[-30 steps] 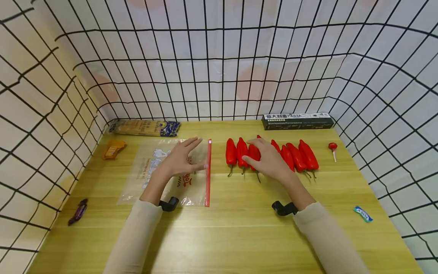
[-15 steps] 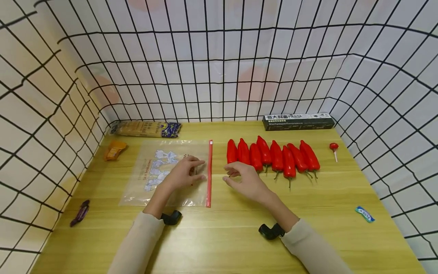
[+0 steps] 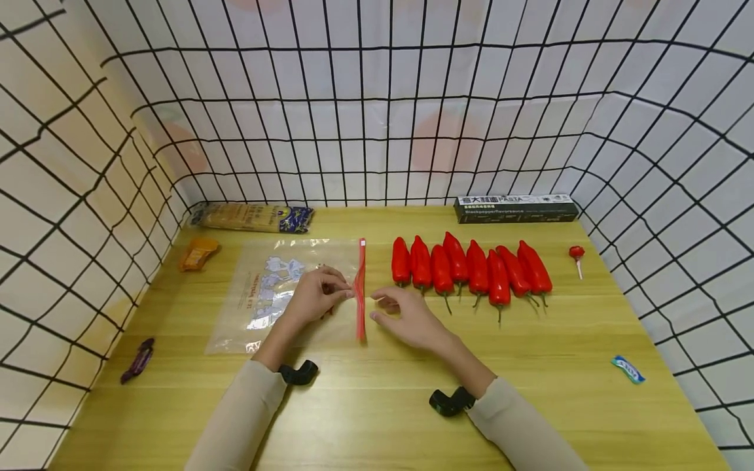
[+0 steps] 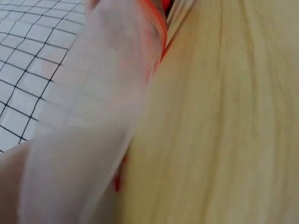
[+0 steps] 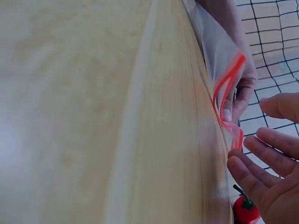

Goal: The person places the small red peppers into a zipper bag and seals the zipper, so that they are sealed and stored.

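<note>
A clear zip bag (image 3: 235,314) with a printed picture lies flat at the left of the middle, its red zip strip (image 3: 361,320) on the right. My left hand (image 3: 315,294) pinches the bag just beside the strip, thumb against fingertips. In the right wrist view the strip (image 5: 219,95) is raised and its two edges part in a loop. My right hand (image 3: 409,317) is just right of the strip, fingers loosely bent and holding nothing; the right wrist view shows its fingers (image 5: 266,177) apart. Several red peppers (image 3: 477,271) lie in a row behind and to the right of it.
At the back stand a pasta box (image 3: 518,209) on the right and a noodle packet (image 3: 253,218) on the left. An orange wrapper (image 3: 198,254), a purple candy (image 3: 138,361), a lollipop (image 3: 576,252) and a blue candy (image 3: 628,369) lie toward the sides. Black wire mesh (image 3: 385,118) surrounds the table.
My right hand has come left from the peppers to beside the red strip. My left hand has lowered and now pinches the bag, and the strip has bent from straight to wavy.
</note>
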A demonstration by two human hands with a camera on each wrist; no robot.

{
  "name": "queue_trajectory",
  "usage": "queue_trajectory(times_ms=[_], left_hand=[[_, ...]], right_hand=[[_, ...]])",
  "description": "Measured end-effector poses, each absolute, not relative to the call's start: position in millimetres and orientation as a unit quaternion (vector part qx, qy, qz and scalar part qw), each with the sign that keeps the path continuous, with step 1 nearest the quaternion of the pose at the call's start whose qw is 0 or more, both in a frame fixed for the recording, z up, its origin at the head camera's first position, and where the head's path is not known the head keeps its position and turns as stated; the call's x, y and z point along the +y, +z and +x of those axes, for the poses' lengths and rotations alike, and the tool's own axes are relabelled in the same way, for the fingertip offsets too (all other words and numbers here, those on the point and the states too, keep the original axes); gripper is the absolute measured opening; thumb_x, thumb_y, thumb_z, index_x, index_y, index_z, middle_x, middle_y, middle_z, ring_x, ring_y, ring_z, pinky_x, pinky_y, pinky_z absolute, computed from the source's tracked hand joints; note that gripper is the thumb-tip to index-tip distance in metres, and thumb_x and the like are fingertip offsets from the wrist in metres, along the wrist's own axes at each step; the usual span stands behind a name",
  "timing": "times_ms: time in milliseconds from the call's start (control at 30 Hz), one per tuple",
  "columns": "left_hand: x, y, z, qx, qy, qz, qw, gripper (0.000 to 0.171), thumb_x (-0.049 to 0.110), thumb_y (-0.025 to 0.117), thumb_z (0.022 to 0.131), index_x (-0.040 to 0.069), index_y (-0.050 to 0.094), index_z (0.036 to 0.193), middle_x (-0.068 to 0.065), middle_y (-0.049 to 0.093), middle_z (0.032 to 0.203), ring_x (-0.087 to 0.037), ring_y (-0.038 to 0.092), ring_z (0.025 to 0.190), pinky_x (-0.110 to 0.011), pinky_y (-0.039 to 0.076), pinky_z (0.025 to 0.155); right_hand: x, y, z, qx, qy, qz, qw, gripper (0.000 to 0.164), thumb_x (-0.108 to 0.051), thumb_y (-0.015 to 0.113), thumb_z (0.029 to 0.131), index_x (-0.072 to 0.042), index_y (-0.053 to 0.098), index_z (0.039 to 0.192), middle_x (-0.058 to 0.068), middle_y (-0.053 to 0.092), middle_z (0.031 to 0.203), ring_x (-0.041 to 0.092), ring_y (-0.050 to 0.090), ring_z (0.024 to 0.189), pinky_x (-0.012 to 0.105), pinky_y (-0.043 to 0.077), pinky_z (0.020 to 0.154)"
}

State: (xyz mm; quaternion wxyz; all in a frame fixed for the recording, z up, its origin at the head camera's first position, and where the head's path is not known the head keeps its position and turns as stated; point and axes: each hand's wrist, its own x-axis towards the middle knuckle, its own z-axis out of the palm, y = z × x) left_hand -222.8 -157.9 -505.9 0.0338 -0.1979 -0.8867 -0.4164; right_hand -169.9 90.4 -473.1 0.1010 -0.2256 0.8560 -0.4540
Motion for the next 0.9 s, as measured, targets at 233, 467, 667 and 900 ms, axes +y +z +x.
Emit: queue_trajectory(times_ms=[233,467,667,900], left_hand=[[-162.2,-501.1,-219.8,-0.838,-0.522,-0.160,-0.012,0.011,0.031,0.075,0.085,0.020,0.074,0.085,0.001,0.069,0.087,-0.018,0.059,0.059,-0.027,0.049,0.049],[-168.6,-458.4,-210.2,-0.807,-0.574,-0.136,-0.029,0.018,0.025,0.070,0.091,0.009,0.073,0.096,-0.007,0.072,0.099,-0.026,0.066,0.087,-0.041,0.055,0.079],[-178.9,-418.2,-201.7,-0.790,-0.589,-0.165,0.045,0.018,0.016,0.062,0.096,0.003,0.065,0.107,-0.007,0.068,0.092,-0.014,0.063,0.082,-0.028,0.053,0.076],[-186.3,-398.3,-196.1,-0.801,-0.577,-0.141,0.075,0.030,0.018,0.061,0.097,0.008,0.064,0.125,-0.009,0.064,0.095,-0.014,0.052,0.075,-0.021,0.045,0.062]], right_hand=[[83.1,-477.5,-173.2,0.874,-0.395,-0.268,0.096,0.044,-0.028,0.057,0.099,-0.020,0.051,0.141,-0.001,0.049,0.146,0.021,0.047,0.134,0.041,0.039,0.112],[80.4,-476.5,-170.5,0.892,-0.322,-0.303,0.093,0.046,-0.024,0.050,0.101,-0.013,0.045,0.146,0.003,0.040,0.154,0.023,0.035,0.143,0.044,0.028,0.118],[83.8,-474.9,-167.8,0.895,-0.302,-0.310,0.109,0.048,-0.027,0.049,0.102,-0.011,0.043,0.146,0.004,0.040,0.154,0.025,0.034,0.144,0.045,0.028,0.118],[87.9,-474.1,-168.8,0.895,-0.300,-0.310,0.119,0.049,-0.030,0.051,0.101,-0.015,0.043,0.147,0.003,0.041,0.153,0.024,0.035,0.143,0.044,0.029,0.118]])
